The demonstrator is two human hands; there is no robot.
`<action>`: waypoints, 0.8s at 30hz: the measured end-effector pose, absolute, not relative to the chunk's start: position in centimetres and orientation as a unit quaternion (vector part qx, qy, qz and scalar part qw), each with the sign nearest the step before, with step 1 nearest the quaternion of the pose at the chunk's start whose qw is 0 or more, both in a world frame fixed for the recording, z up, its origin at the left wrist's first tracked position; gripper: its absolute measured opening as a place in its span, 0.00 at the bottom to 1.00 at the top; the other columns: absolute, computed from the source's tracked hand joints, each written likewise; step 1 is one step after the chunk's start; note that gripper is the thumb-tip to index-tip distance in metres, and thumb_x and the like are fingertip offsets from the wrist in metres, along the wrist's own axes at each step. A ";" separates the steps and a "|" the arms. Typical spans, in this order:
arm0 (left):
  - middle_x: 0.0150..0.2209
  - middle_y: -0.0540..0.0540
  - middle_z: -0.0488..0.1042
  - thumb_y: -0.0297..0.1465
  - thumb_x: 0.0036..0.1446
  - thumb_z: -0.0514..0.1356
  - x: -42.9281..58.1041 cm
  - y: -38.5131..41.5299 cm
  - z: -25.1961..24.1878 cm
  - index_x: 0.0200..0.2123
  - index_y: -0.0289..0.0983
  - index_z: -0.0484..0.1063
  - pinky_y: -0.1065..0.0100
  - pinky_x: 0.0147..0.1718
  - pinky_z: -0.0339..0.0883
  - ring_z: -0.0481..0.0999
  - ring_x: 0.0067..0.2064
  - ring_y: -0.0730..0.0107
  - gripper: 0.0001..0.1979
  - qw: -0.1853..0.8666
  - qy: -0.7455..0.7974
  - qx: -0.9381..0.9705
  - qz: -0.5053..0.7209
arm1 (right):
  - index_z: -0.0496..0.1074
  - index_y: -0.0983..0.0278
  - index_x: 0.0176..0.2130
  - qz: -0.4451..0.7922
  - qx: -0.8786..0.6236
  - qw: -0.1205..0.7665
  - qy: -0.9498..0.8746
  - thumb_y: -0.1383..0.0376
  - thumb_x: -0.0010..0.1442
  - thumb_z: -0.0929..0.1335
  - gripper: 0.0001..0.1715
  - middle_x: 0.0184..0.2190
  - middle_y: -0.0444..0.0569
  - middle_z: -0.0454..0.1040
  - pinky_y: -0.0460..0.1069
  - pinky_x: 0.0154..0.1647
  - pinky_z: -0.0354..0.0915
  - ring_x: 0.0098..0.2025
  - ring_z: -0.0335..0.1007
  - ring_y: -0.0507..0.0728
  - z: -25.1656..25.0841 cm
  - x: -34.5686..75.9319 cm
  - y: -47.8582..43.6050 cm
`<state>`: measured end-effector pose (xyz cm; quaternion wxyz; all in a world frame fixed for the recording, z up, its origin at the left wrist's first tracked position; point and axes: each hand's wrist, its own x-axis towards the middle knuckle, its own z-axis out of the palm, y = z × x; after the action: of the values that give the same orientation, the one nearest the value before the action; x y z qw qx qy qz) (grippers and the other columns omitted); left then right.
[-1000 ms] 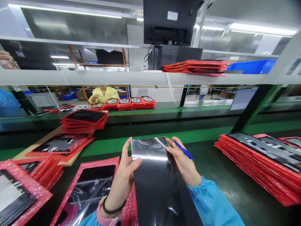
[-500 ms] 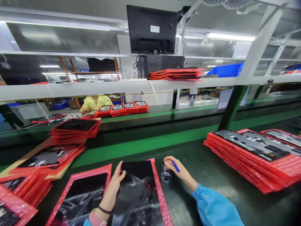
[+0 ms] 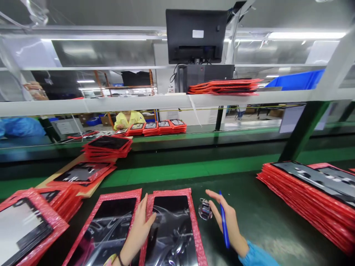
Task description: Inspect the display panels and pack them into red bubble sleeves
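Observation:
My left hand [image 3: 138, 227] lies with fingers outstretched and thumb apart at the left border of a glossy black screen panel [image 3: 170, 221], which rests on a pink bubble-wrap bag [image 3: 195, 225]. A second black panel [image 3: 111, 221] on a similar bag is just left of it, partly under my forearm. My right hand [image 3: 230, 221] holds a blue pen [image 3: 224, 225] among its fingers, index finger stretched out, right of the panel. Beside its fingertips stands a small clear, shiny object with a metal part [image 3: 205, 210]; its kind is unclear.
Tall stacks of bagged panels stand at right [image 3: 307, 199] and lower left [image 3: 27, 225]. More lie on a wooden board [image 3: 91, 192]. A white rail [image 3: 138, 101] crosses ahead, with a monitor [image 3: 196, 37] above. A person in yellow [image 3: 129, 119] sits beyond.
My right hand has drawn back from the small clear object, its fingers spreading with the pen. The panel's bag now shows along its left side too. The view has turned left.

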<state>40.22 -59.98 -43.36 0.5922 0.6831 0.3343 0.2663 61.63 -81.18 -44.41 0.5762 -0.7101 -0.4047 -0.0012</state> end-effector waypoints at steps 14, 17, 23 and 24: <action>0.28 0.46 0.74 0.33 0.37 0.67 37.1 -60.2 -42.2 0.29 0.38 0.71 0.58 0.41 0.67 0.75 0.40 0.54 0.13 0.689 0.416 0.570 0.164 | 0.77 0.55 0.38 -0.005 -0.654 0.468 -0.594 0.67 0.55 0.65 0.13 0.44 0.47 0.79 0.52 0.47 0.72 0.48 0.75 0.63 -48.2 55.4 -80.9; 0.44 0.42 0.76 0.34 0.32 0.70 37.5 -60.3 -41.9 0.34 0.40 0.72 0.59 0.60 0.49 0.58 0.62 0.49 0.21 0.668 0.401 0.588 0.216 | 0.77 0.54 0.39 -0.005 -0.644 0.488 -0.590 0.67 0.54 0.65 0.15 0.44 0.47 0.79 0.53 0.47 0.72 0.47 0.75 0.63 -48.6 55.2 -80.7; 0.53 0.37 0.71 0.33 0.33 0.70 34.9 -58.2 -41.6 0.44 0.35 0.72 0.60 0.59 0.54 0.65 0.59 0.51 0.29 0.682 0.385 0.569 0.250 | 0.75 0.52 0.45 0.006 -0.615 0.472 -0.631 0.69 0.57 0.67 0.18 0.46 0.47 0.78 0.53 0.51 0.70 0.48 0.75 0.62 -46.8 56.3 -81.5; 0.53 0.37 0.72 0.33 0.33 0.70 33.8 -57.2 -41.4 0.43 0.36 0.72 0.57 0.57 0.56 0.66 0.58 0.49 0.28 0.679 0.402 0.559 0.255 | 0.75 0.51 0.46 0.010 -0.610 0.474 -0.635 0.69 0.58 0.67 0.18 0.45 0.47 0.78 0.52 0.51 0.70 0.47 0.75 0.62 -46.5 56.5 -81.7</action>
<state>33.82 -57.20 -41.40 0.6792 0.5586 0.4022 0.2548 56.49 -81.71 -46.47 0.4739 -0.6096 -0.6354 0.0103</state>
